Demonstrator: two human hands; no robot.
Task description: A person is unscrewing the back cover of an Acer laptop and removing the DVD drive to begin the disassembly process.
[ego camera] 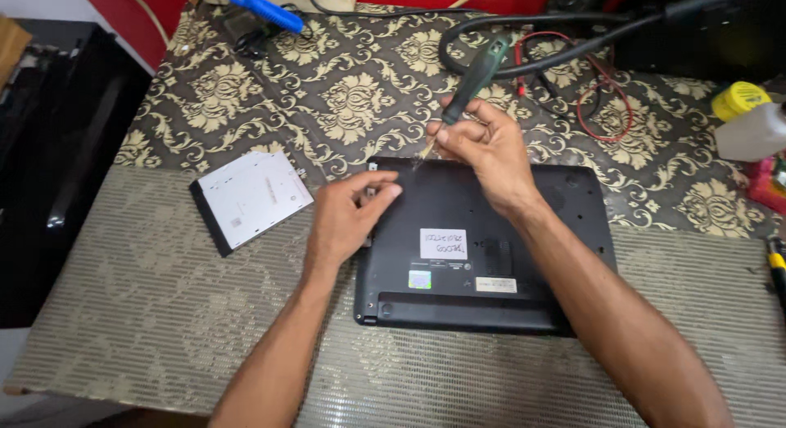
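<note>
A black laptop [458,280] lies upside down on the patterned table, with white stickers on its base. My right hand [483,145] grips a dark green-handled screwdriver [479,67], its tip down at the laptop's far edge. My left hand [348,215] rests on the laptop's far left corner, fingers pressing on the case beside the screwdriver tip. A flat silver optical drive [250,199] lies on the table to the left of the laptop, apart from both hands.
Black cables [565,43] and red wire [606,108] lie at the back. A blue-handled tool [258,6] sits on a power strip far left. A white bottle with a yellow cap [749,121] stands at the right. Black furniture [49,149] borders the table's left edge.
</note>
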